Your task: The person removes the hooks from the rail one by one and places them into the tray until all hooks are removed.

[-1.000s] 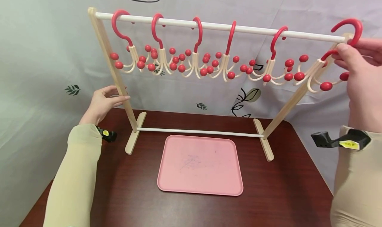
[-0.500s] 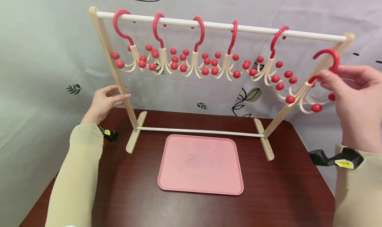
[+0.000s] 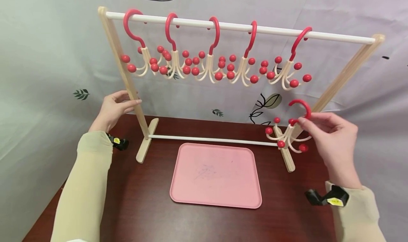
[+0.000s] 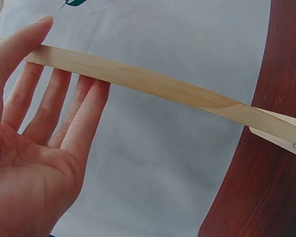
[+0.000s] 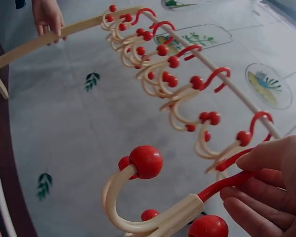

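Observation:
My right hand (image 3: 334, 143) pinches the red hook stem of a claw hanger (image 3: 288, 132), with cream prongs tipped by red balls. It is held off the rail, before the rack's right foot. In the right wrist view, thumb and fingers of that hand (image 5: 271, 185) press the stem between them. At the far side my left hand (image 3: 113, 109) holds the left wooden post (image 3: 122, 65) of the rack. The left wrist view has the thumb on one side of the post (image 4: 153, 86) and the fingers (image 4: 91, 116) against the other.
Several matching hangers (image 3: 210, 63) hang along the white top rail (image 3: 271, 29). A pink tray (image 3: 216, 174) lies on the dark red table (image 3: 146, 199) in front of the rack's lower bar (image 3: 210, 140). A patterned cloth (image 3: 197, 104) hangs behind.
My right hand has carried the claw hanger from the rail's right end downward and to the left. The nearest hanging hanger has swung slightly. My left hand stays at the post.

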Available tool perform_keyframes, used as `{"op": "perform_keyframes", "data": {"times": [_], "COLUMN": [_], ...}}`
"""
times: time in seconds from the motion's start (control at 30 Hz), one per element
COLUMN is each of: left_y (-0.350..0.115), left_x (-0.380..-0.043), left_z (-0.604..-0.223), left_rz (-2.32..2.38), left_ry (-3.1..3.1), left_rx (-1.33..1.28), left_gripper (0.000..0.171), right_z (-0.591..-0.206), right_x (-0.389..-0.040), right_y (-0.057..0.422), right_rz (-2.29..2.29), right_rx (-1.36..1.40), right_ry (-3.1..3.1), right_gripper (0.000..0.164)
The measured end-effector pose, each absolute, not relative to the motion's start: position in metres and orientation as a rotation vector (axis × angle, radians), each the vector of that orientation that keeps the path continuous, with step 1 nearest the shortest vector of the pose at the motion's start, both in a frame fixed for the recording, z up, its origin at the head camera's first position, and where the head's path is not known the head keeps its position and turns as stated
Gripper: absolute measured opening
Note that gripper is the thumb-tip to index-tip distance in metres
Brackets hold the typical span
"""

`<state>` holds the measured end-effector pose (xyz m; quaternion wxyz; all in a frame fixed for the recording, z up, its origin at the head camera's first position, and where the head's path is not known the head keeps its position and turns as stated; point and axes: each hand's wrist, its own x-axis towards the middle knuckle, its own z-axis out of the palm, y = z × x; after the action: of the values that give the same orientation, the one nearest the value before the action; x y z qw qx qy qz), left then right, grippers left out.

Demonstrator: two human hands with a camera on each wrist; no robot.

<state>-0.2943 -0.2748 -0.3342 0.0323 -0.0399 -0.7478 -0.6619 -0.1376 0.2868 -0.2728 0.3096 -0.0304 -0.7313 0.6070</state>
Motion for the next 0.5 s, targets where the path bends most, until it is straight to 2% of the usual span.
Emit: {"op": "perform_keyframes", "data": {"times": [0.2, 0.5], "left_y": [-0.273, -0.272], "left_x": [-0.295, -0.296], "left_z": [-0.334, -0.334], "left_rz": [-2.09, -2.075], "left_ry": [-2.254, -2.262], "left_rx": [-0.13, -0.129], "left_gripper": [0.05, 0.051], "right_z": [-0.307, -0.342], "right_x": [-0.142, -0.137], "right_y": [0.27, 0.215], "right_rz": [1.617, 1.79], "right_rx": [-0.053, 0.106], "right_ry": [-2.068, -2.276], "right_gripper": [0.03, 0.023]}}
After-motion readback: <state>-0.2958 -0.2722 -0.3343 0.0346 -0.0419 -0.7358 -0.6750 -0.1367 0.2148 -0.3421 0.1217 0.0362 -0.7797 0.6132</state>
